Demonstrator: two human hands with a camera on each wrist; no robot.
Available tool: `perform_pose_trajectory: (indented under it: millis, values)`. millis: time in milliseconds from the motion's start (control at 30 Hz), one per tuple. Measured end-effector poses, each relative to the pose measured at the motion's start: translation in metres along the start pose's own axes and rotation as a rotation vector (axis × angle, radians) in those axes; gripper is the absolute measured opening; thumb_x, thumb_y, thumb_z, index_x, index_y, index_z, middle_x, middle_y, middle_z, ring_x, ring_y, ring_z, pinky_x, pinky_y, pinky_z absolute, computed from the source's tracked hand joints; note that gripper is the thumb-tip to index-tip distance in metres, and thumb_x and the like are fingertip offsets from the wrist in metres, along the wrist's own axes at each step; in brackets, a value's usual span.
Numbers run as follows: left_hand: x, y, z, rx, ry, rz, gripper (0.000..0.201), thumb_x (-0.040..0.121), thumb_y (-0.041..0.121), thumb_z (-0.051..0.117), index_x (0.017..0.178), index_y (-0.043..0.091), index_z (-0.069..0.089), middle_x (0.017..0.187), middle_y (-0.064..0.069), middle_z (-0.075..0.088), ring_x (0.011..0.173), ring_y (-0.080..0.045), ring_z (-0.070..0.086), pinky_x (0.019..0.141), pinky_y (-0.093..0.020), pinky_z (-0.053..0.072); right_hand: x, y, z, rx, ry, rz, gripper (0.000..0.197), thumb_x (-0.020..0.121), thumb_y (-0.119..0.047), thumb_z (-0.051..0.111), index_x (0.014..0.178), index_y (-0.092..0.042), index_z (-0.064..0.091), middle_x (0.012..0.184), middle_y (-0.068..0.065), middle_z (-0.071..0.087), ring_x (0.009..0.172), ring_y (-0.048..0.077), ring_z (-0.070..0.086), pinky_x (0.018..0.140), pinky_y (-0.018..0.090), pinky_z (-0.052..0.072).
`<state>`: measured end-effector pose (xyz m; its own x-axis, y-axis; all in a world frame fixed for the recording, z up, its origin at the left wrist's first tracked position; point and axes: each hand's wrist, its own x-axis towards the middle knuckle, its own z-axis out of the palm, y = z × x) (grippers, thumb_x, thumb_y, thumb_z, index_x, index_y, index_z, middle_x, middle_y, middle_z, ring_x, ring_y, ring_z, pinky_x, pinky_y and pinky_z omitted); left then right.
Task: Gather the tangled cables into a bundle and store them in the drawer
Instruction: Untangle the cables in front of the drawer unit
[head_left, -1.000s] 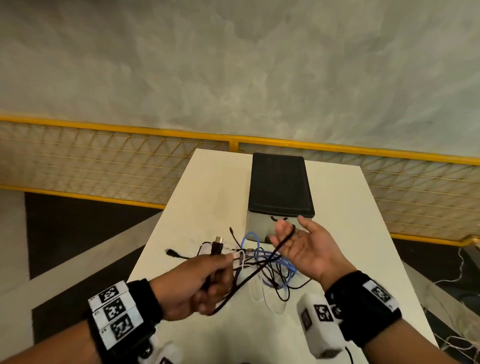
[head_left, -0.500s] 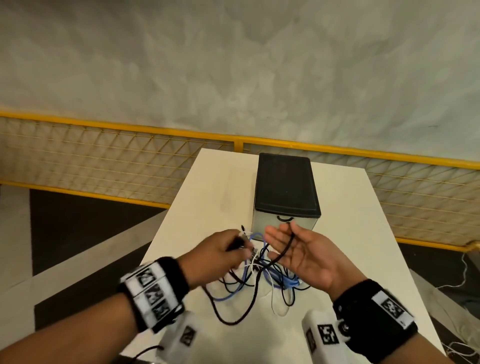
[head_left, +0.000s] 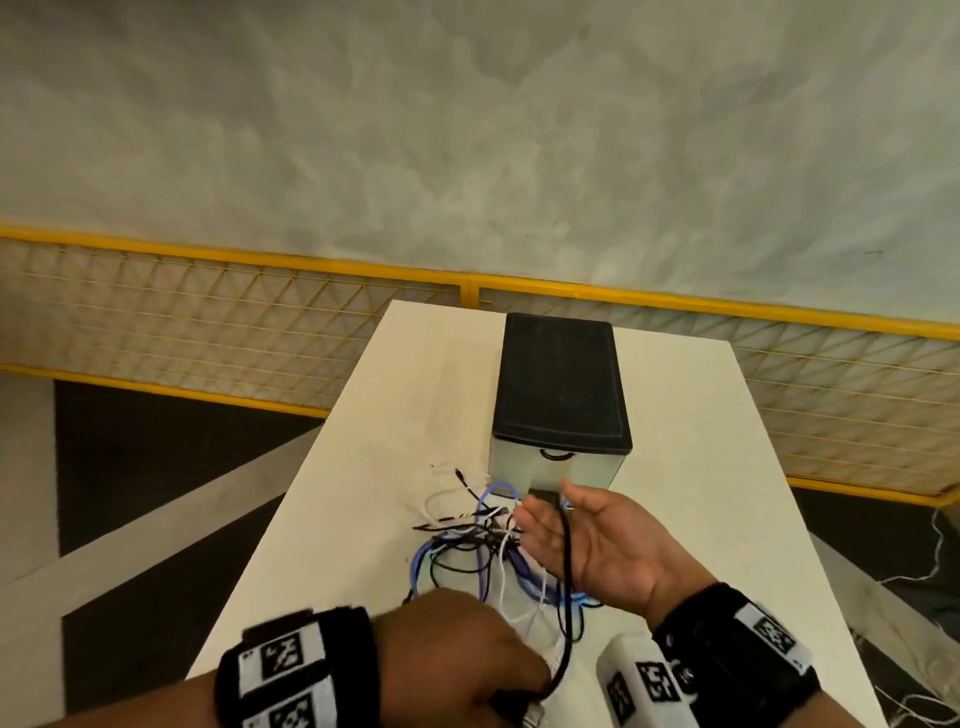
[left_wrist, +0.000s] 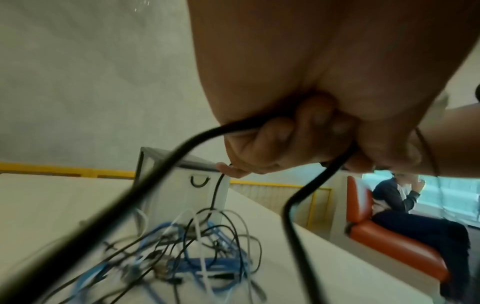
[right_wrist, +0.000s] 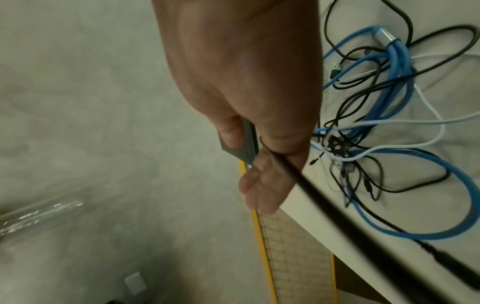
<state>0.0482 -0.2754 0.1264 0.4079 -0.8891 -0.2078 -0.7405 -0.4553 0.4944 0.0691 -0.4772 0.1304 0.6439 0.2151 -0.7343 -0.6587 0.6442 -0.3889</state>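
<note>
A tangle of blue, black and white cables (head_left: 467, 540) lies on the white table (head_left: 374, 467) in front of a small drawer unit (head_left: 558, 395) with a black top; its drawer front (head_left: 587, 467) looks closed. My left hand (head_left: 483, 660), near the table's front edge, grips a thick black cable (head_left: 567, 566) in curled fingers (left_wrist: 298, 131). That cable runs up over my right hand (head_left: 587, 540), which is palm up with straight fingers (right_wrist: 259, 185) beside the tangle (right_wrist: 397, 67). In the right wrist view the black cable (right_wrist: 337, 207) crosses those fingers.
A yellow mesh fence (head_left: 208, 322) runs behind the table, with a grey wall above it. A person sits on an orange bench (left_wrist: 394, 244) off to the right. White table surface shows right of the drawer unit. Loose wires lie on the floor at far right.
My left hand has pulled back from the tangle toward the near table edge, drawing the black cable over my right palm. The right hand has stayed in place, open.
</note>
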Motion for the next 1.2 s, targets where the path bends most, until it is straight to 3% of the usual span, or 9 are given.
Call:
perform_pose_trajectory:
  millis: [100, 200, 300, 467, 567, 667, 933, 1033, 1200]
  values:
    - [-0.030, -0.028, 0.033, -0.022, -0.268, -0.230, 0.103, 0.074, 0.090, 0.029, 0.143, 0.015, 0.047, 0.150, -0.010, 0.045, 0.139, -0.024, 0.040, 0.115, -0.027, 0.023, 0.011, -0.012, -0.014, 0.083, 0.105, -0.062, 0.035, 0.102, -0.024, 0.043, 0.095, 0.003, 0.064, 0.077, 0.015, 0.073, 0.066, 0.027, 0.075, 0.059, 0.044, 0.062]
    - [-0.048, -0.046, 0.020, -0.010, -0.369, -0.287, 0.045, 0.096, 0.057, 0.040, 0.128, 0.030, 0.055, 0.137, 0.001, 0.055, 0.131, -0.022, 0.050, 0.116, -0.031, 0.030, 0.010, -0.019, -0.024, 0.081, 0.087, -0.065, 0.033, 0.102, -0.026, 0.044, 0.093, -0.004, 0.066, 0.064, 0.005, 0.071, 0.057, 0.020, 0.073, 0.060, 0.040, 0.061]
    - [-0.042, -0.045, 0.001, -0.297, -0.232, -0.319, 0.036, 0.089, 0.049, 0.062, 0.123, 0.038, 0.058, 0.101, 0.028, 0.065, 0.094, 0.005, 0.061, 0.090, -0.019, 0.046, 0.007, -0.018, -0.028, -0.053, -0.021, -0.058, 0.023, 0.101, -0.022, 0.047, 0.097, -0.012, 0.067, 0.086, 0.011, 0.074, 0.078, 0.027, 0.075, 0.076, 0.046, 0.058]
    - [0.042, -0.021, -0.018, -0.641, 0.500, -0.344, 0.029, 0.085, 0.041, 0.070, 0.083, 0.012, 0.068, 0.070, 0.008, 0.063, 0.063, 0.000, 0.054, 0.063, -0.019, 0.045, 0.000, -0.013, -0.020, -0.139, -0.131, -0.095, 0.017, 0.092, -0.019, 0.056, 0.107, -0.016, 0.063, 0.123, 0.017, 0.064, 0.108, 0.035, 0.062, 0.088, 0.051, 0.044]
    - [0.086, 0.000, -0.016, -0.632, 0.508, -0.267, 0.020, 0.082, 0.034, 0.069, 0.072, 0.018, 0.063, 0.070, 0.004, 0.060, 0.064, -0.008, 0.056, 0.064, -0.028, 0.047, -0.009, -0.013, -0.008, -0.126, -0.161, -0.114, 0.026, 0.094, -0.022, 0.055, 0.116, -0.013, 0.065, 0.123, 0.021, 0.063, 0.113, 0.038, 0.061, 0.091, 0.052, 0.047]
    - [0.088, 0.005, -0.018, -0.556, 0.471, -0.197, 0.021, 0.083, 0.033, 0.065, 0.071, 0.018, 0.056, 0.066, 0.002, 0.052, 0.060, -0.003, 0.047, 0.059, -0.027, 0.039, -0.021, -0.020, -0.008, -0.090, -0.104, -0.128, 0.025, 0.090, -0.029, 0.055, 0.095, -0.010, 0.070, 0.110, 0.015, 0.071, 0.096, 0.033, 0.068, 0.089, 0.048, 0.048]
    - [0.009, 0.008, 0.010, -0.113, -0.091, -0.054, 0.028, 0.089, 0.045, 0.064, 0.089, 0.017, 0.063, 0.082, -0.004, 0.065, 0.071, -0.011, 0.054, 0.062, -0.027, 0.033, -0.042, -0.016, -0.020, -0.054, 0.055, -0.239, 0.010, 0.095, -0.020, 0.054, 0.089, -0.018, 0.062, 0.058, -0.005, 0.055, 0.055, 0.014, 0.065, 0.075, 0.041, 0.052]
    - [-0.013, -0.006, 0.011, -0.358, -0.009, -0.097, 0.027, 0.091, 0.043, 0.061, 0.089, 0.016, 0.066, 0.082, -0.005, 0.065, 0.066, 0.001, 0.051, 0.066, -0.025, 0.041, -0.057, -0.003, -0.027, -0.242, 0.021, -0.273, 0.017, 0.099, -0.027, 0.049, 0.096, -0.017, 0.062, 0.069, 0.004, 0.061, 0.067, 0.023, 0.067, 0.073, 0.041, 0.052]
    - [-0.041, -0.025, -0.008, -0.799, 0.431, -0.258, 0.032, 0.092, 0.039, 0.050, 0.095, 0.014, 0.069, 0.060, -0.002, 0.056, 0.056, -0.010, 0.051, 0.053, -0.024, 0.045, -0.090, 0.043, -0.054, -1.018, -0.073, -0.274, 0.013, 0.086, -0.019, 0.066, 0.097, -0.015, 0.069, 0.084, 0.006, 0.072, 0.081, 0.014, 0.065, 0.082, 0.033, 0.044]
